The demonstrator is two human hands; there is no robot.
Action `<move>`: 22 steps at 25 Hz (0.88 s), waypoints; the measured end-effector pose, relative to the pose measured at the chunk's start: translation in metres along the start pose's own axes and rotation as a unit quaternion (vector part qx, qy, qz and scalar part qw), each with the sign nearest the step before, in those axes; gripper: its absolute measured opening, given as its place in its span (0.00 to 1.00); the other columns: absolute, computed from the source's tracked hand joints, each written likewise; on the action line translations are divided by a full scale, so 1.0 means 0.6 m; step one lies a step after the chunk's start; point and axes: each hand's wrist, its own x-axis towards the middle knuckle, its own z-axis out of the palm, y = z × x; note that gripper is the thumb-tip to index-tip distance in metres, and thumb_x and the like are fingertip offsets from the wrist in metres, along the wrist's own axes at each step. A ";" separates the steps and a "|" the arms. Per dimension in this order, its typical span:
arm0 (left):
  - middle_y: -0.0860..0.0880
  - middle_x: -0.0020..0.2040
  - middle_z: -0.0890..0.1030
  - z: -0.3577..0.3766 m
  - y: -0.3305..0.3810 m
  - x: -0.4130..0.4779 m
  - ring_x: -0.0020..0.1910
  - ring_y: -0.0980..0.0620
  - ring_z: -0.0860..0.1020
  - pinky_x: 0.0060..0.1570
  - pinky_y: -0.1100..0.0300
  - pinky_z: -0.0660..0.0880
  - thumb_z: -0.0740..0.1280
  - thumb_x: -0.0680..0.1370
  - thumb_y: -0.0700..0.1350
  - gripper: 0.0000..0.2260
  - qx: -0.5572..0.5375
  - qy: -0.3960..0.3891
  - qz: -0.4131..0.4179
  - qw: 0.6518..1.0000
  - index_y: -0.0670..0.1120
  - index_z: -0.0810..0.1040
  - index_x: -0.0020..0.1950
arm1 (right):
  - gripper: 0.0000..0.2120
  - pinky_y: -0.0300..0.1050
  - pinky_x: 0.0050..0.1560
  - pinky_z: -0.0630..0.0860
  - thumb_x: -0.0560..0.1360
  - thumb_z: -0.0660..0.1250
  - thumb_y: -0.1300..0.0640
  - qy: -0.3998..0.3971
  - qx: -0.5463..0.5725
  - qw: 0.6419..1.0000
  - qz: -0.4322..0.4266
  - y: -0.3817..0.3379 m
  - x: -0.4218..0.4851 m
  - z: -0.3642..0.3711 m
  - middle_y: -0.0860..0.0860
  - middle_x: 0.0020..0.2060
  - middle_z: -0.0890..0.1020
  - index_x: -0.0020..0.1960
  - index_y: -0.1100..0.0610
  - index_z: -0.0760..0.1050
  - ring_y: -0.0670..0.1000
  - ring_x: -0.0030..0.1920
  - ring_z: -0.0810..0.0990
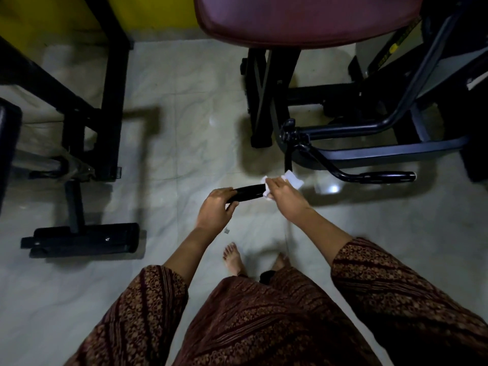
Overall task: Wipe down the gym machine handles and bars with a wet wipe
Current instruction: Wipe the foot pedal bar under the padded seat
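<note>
A black padded handle (249,192) of the gym machine lies level in front of me at mid-frame. My left hand (215,210) grips its left end, fingers curled over the top. My right hand (284,195) holds a white wet wipe (293,179) wrapped around the handle's right end, where the handle meets a thin black upright bar (288,161). A second black handle (383,177) sticks out to the right on a curved bar, untouched.
A maroon padded seat (303,19) hangs above the machine's black frame (264,101). Another black machine frame (87,128) with a footpad (84,240) stands on the left. My bare feet (232,257) stand on the pale tiled floor.
</note>
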 end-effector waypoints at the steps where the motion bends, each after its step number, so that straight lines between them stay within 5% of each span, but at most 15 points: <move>1: 0.38 0.50 0.82 0.000 0.006 0.002 0.50 0.38 0.79 0.51 0.52 0.74 0.71 0.72 0.35 0.11 0.003 -0.006 0.007 1.000 0.36 0.81 0.53 | 0.19 0.53 0.61 0.70 0.75 0.60 0.68 -0.010 0.032 0.999 0.039 -0.001 -0.002 -0.012 0.60 0.58 0.75 0.66 0.62 0.68 0.60 0.59 0.73; 4: 0.40 0.50 0.82 -0.006 0.041 0.017 0.51 0.40 0.78 0.49 0.55 0.72 0.69 0.74 0.38 0.11 0.013 -0.036 -0.007 0.999 0.38 0.80 0.55 | 0.11 0.57 0.54 0.75 0.74 0.60 0.68 0.015 0.116 0.990 0.075 -0.001 -0.019 -0.065 0.61 0.47 0.81 0.54 0.63 0.76 0.62 0.50 0.78; 9: 0.41 0.57 0.80 -0.011 0.199 0.104 0.57 0.43 0.77 0.55 0.57 0.68 0.67 0.75 0.45 0.16 0.016 -0.054 0.088 0.995 0.39 0.79 0.59 | 0.09 0.47 0.49 0.75 0.73 0.63 0.66 0.137 0.172 0.968 0.118 0.072 -0.097 -0.210 0.61 0.48 0.82 0.51 0.63 0.79 0.58 0.50 0.80; 16: 0.44 0.57 0.81 0.076 0.644 0.130 0.57 0.47 0.77 0.54 0.58 0.70 0.70 0.74 0.47 0.17 -0.017 -0.076 0.301 0.951 0.41 0.78 0.59 | 0.09 0.52 0.48 0.77 0.71 0.64 0.63 0.298 0.158 0.914 0.227 0.305 -0.429 -0.428 0.58 0.47 0.82 0.50 0.60 0.79 0.56 0.49 0.79; 22: 0.43 0.60 0.79 0.250 0.993 0.019 0.58 0.48 0.77 0.55 0.62 0.69 0.73 0.72 0.46 0.21 -0.025 -0.188 0.462 0.866 0.40 0.76 0.63 | 0.10 0.40 0.41 0.73 0.72 0.64 0.65 0.427 0.140 0.825 0.342 0.466 -0.792 -0.499 0.56 0.48 0.82 0.51 0.61 0.79 0.52 0.48 0.79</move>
